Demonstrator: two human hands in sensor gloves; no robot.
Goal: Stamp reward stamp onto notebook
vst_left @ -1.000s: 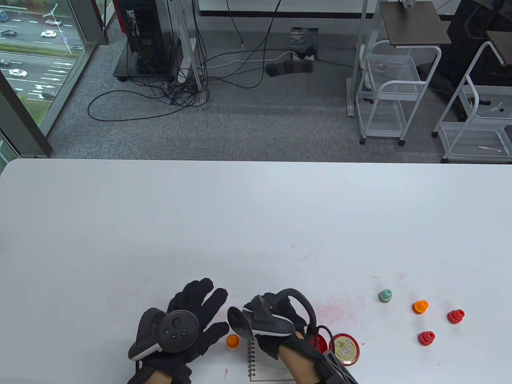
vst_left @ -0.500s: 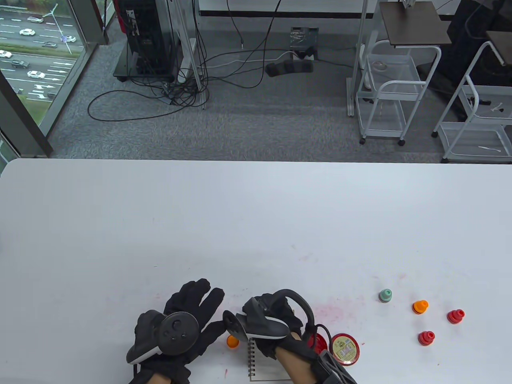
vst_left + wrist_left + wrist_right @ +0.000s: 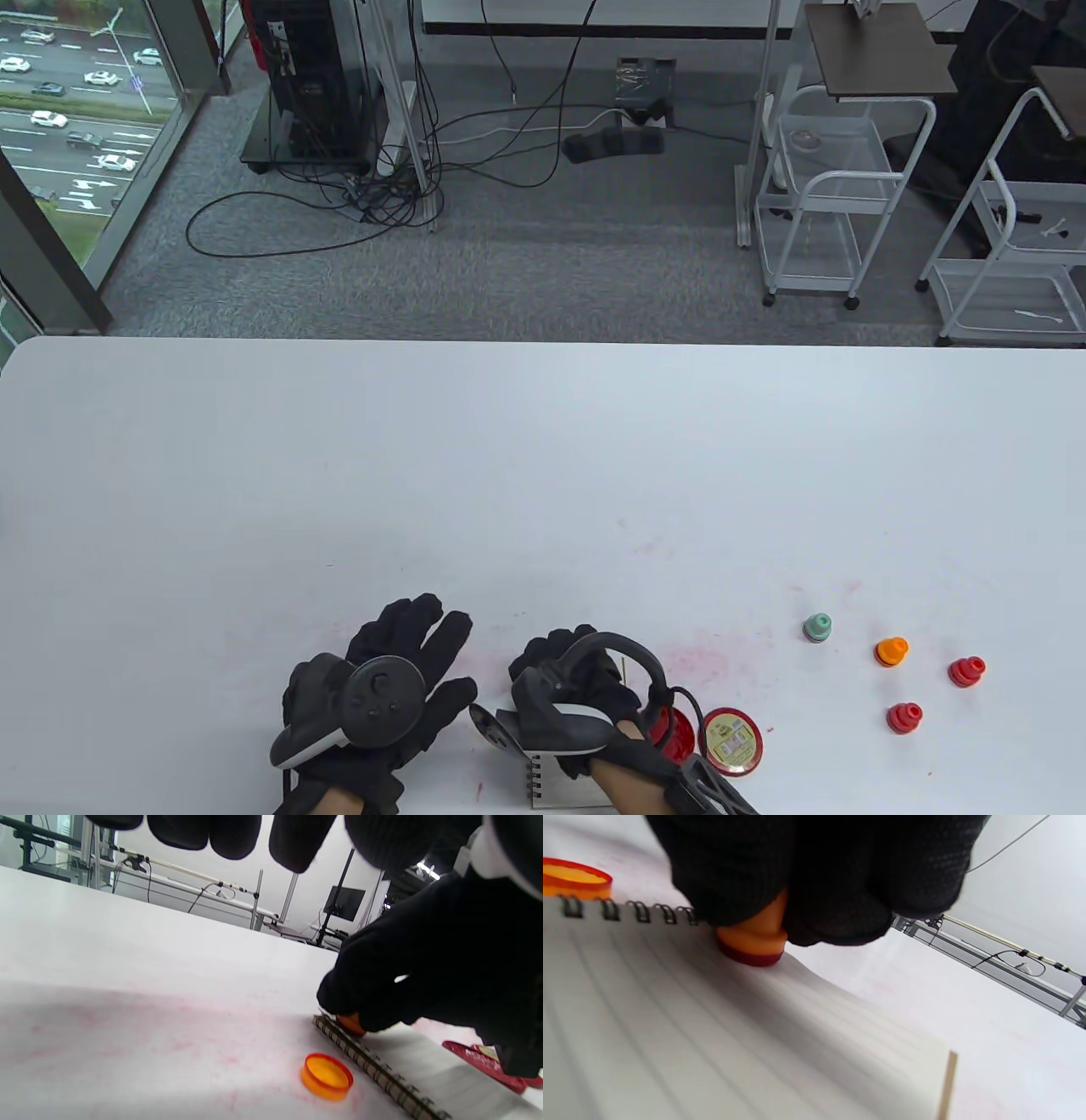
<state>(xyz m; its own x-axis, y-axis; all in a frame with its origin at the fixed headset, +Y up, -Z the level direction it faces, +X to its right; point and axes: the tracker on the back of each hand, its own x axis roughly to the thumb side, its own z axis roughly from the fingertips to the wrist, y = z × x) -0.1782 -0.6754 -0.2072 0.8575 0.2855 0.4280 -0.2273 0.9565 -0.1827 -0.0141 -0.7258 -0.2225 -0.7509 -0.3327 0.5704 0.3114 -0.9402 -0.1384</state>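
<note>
Your right hand [image 3: 814, 874] grips the orange stamp [image 3: 753, 938], pressed onto the notebook [image 3: 670, 1018] just inside its spiral edge; your left hand [image 3: 382, 688] rests flat, fingers relaxed, on the surface [image 3: 543, 475].

Five stamps [image 3: 892, 651], one notebook [image 3: 560, 785], one cap [image 3: 327, 1076].

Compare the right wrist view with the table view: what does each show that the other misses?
Only the right wrist view shows the orange stamp in the right hand's fingers, its red face on the lined page near the spiral. Only the table view shows the left hand flat on the table, the four spare stamps to the right, and the red ink pad. Both show the notebook and the right hand over it.
</note>
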